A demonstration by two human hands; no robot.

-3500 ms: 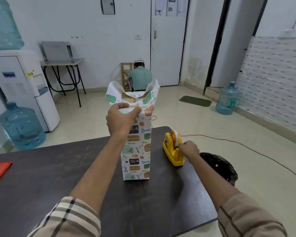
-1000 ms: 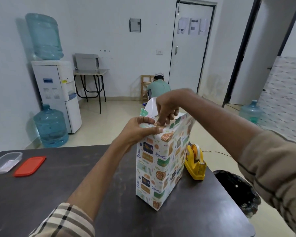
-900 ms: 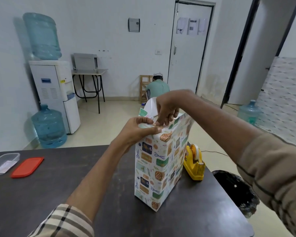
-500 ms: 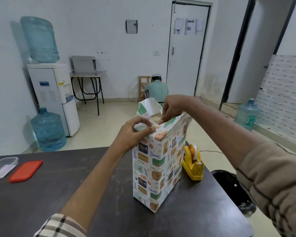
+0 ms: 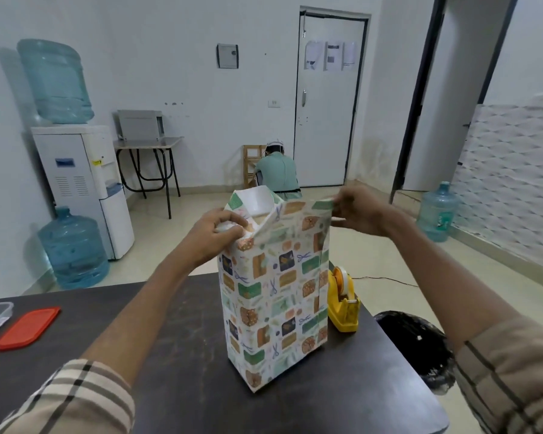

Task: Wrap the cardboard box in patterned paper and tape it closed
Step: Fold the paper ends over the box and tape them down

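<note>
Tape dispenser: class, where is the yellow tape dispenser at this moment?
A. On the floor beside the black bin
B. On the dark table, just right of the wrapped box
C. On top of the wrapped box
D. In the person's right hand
B. The yellow tape dispenser stands on the dark table beside the wrapped box, while the right hand pinches the paper's top corner.

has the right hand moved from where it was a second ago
Yes. The right hand has slid from beside the left hand out to the wrapped box's right top corner, above the tape dispenser, pinching the paper edge there.
</note>
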